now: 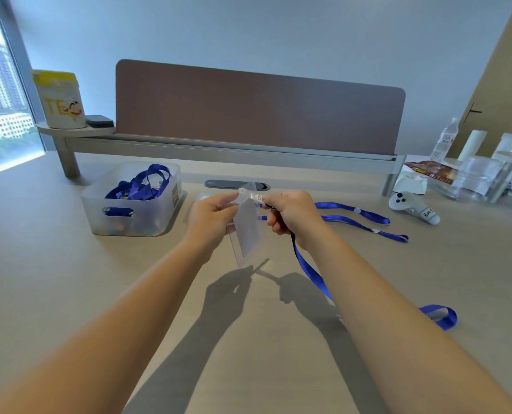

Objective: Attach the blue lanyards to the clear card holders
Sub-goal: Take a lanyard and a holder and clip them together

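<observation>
A clear card holder [248, 231] hangs above the middle of the table, pinched at its top left by my left hand [210, 218]. My right hand [290, 213] grips the clip end of a blue lanyard [308, 270] right at the holder's top edge. The strap drops from that hand, runs under my right forearm and loops on the table at the right. Whether the clip sits in the holder's slot is hidden by my fingers. A second blue lanyard [365, 218] lies flat behind my right hand.
A frosted plastic bin [135, 219] with several blue lanyards stands at the left. More clear holders [202, 198] lie behind my left hand. A white controller [410, 206], bottles and clear containers [478, 177] crowd the right. A brown divider panel [257, 109] runs along the back.
</observation>
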Tool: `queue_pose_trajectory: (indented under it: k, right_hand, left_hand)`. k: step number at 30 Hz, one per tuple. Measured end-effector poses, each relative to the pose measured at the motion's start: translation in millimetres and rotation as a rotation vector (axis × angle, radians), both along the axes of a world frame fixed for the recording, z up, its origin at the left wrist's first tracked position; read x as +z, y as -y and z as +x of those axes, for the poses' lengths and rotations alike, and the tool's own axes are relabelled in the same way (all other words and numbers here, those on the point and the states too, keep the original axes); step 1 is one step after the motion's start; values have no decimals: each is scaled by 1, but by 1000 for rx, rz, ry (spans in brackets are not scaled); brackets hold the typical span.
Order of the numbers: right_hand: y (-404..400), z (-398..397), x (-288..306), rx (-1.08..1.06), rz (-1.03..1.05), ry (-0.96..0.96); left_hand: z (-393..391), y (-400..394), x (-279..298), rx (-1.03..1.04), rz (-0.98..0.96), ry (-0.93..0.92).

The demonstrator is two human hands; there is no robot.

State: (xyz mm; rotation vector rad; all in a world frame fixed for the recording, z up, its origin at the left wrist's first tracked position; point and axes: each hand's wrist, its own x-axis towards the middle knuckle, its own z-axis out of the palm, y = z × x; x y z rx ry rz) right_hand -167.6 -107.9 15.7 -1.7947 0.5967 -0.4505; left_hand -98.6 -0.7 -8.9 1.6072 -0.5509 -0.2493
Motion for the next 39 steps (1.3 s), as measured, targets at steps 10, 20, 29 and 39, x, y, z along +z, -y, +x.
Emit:
queue_pose_trajectory:
  k: [10, 20, 29, 39]
  right_hand:
    - [-10, -1, 7, 24, 42, 4]
    - [-15, -2, 10, 138, 212, 41]
    - [-18, 0, 9, 137, 174, -15]
    - [-21, 8, 5, 141, 180, 56]
  left_hand:
    - [-3, 0, 3, 39, -26, 49]
    - [4, -12, -6, 215, 258, 820]
    - [16, -32, -2, 166, 685, 1382]
    - [11, -31, -2, 133, 560, 1166]
